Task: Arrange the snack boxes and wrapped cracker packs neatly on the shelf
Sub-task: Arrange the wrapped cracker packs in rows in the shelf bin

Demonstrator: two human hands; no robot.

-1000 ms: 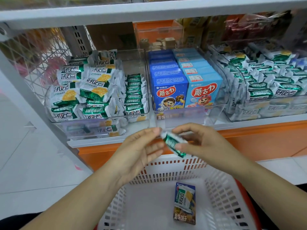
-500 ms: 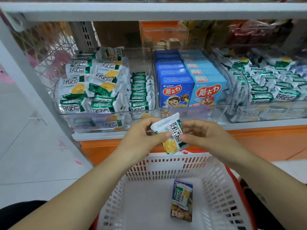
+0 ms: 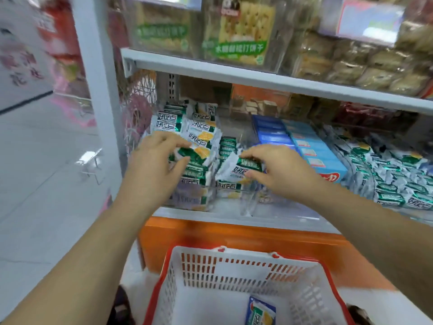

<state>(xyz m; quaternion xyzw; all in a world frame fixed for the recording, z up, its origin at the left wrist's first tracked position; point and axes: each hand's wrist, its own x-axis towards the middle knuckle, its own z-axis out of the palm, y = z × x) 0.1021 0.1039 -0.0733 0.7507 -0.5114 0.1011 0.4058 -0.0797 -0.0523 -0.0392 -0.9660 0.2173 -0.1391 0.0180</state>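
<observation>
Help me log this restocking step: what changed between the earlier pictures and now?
Both hands went up from over the basket to the shelf bin. The cracker pack, earlier held by both, is pinched by the right hand at the bin's front; the left hand let go and grips a stacked pack. Unchanged: the spare pack in the basket, the blue boxes.

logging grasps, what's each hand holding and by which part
Right hand pinches a wrapped cracker pack by its green top edge; left hand pinches a stacked pack's left end.
</observation>
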